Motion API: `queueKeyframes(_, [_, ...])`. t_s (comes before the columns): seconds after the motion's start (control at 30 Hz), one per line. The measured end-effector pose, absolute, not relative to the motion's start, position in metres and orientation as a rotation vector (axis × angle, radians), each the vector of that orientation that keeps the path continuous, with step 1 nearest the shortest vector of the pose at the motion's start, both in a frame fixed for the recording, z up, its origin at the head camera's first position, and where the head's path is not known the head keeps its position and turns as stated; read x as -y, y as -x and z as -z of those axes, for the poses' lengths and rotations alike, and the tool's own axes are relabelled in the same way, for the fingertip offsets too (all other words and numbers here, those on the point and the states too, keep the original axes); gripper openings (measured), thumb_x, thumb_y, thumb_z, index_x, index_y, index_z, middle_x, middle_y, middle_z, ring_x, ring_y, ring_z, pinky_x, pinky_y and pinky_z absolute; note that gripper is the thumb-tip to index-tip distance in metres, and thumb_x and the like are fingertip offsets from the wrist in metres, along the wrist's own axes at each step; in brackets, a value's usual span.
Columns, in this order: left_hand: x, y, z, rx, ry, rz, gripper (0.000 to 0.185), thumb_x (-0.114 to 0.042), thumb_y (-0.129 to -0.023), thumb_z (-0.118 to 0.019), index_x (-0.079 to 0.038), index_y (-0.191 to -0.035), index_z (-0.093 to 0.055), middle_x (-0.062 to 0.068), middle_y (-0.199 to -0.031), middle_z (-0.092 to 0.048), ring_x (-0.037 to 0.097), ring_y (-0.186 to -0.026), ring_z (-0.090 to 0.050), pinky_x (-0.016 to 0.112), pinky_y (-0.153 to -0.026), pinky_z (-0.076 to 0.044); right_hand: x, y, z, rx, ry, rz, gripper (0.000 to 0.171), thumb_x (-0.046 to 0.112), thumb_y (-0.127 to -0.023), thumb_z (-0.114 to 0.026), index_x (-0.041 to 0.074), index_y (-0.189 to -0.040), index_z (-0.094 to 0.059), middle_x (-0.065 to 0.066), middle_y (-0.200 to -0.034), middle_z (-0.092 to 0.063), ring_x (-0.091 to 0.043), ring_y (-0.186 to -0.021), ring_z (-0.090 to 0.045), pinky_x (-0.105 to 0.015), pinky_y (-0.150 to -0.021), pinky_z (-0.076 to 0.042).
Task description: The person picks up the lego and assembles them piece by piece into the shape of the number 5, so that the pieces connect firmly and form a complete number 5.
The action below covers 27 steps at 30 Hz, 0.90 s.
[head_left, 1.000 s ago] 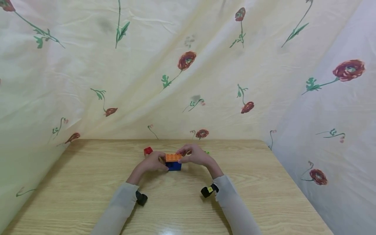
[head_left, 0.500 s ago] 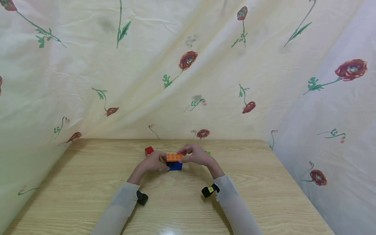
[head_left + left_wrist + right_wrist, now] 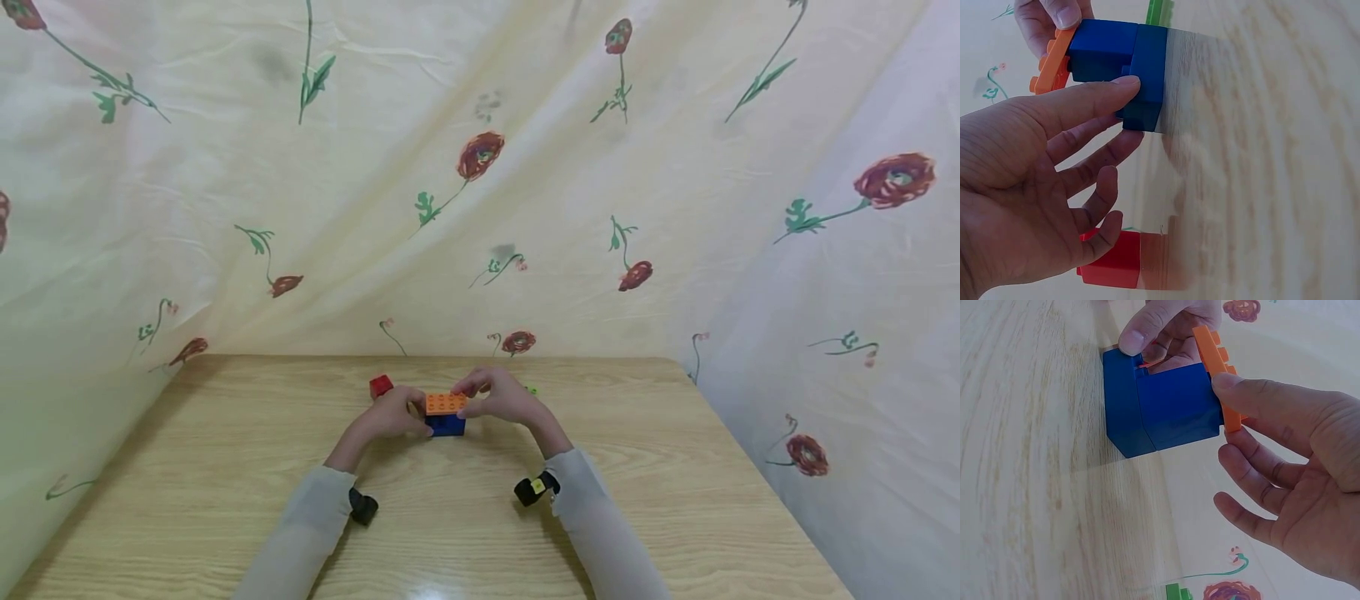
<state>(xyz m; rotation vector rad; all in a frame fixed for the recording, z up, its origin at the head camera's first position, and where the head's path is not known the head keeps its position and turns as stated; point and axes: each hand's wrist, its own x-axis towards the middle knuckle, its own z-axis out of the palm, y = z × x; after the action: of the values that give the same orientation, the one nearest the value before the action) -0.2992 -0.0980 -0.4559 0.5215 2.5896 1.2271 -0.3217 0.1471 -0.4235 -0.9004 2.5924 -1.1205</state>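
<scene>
**Both hands on blue/orange brick stack, mid-tabletop**

No containers here. The only "stacked" item: blue brick block (image 3: 446, 425) w/ orange plate (image 3: 444, 404) on top, standing on the wooden tabletop (image 3: 225, 467), approx. centre L–R, toward the far half.

Left hand (image 3: 386, 415): grip on the blue brick block's left side, thumb laid along one face, fingertip on the opposite edge (right wrist view shows it); other fingers loosely curled, off the brick. Right hand (image 3: 501, 398): grip pinches the orange plate, thumb tip on its edge, fingers behind it.

Left wrist view: the blue part looks like two bricks side by side, seam visible; the orange plate overhangs slightly.

Nearby: red brick (image 3: 380, 386) just far-left of left hand, on the tabletop, apart from the stack. Green brick (image 3: 530, 389) partly hidden behind right hand, far-right side.

Edges/room: far tabletop edge close behind the bricks, meeting the floral cloth backdrop (image 3: 480, 183); cloth also drapes along left and right sides. Wide bare wood near side of the stack, between the forearms and out to both sides.
</scene>
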Motion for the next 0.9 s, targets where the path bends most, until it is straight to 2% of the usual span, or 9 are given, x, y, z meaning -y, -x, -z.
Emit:
queueKeyframes(0.8, [0.0970, 0.2997, 0.4562, -2.594, -0.505, -1.230, 0.020, -0.009, -0.080, -0.086, -0.009, -0.095, -0.073, 0.003, -0.097, -0.069, 0.020, -0.089, -0.056, 0.030, -0.073, -0.046, -0.1480, 0.3192, 0.4207, -2.585, 0.924, 1.093, 0.030, 0.015, -0.088, -0.080, 0.011, -0.117, -0.077, -0.004, -0.109, -0.071, -0.020, -0.102, -0.059, -0.057, -0.100, -0.046])
queueKeyframes(0.9, [0.0963, 0.2990, 0.4553, -2.592, -0.493, -1.230, 0.020, -0.009, -0.080, -0.086, -0.008, -0.096, -0.073, 0.003, -0.098, -0.069, 0.020, -0.089, -0.056, 0.030, -0.073, -0.046, -0.1482, 0.3179, 0.4204, -2.583, 0.921, 1.104, 0.029, 0.015, -0.088, -0.080, 0.011, -0.117, -0.077, -0.004, -0.109, -0.071, -0.020, -0.102, -0.059, -0.052, -0.098, -0.049])
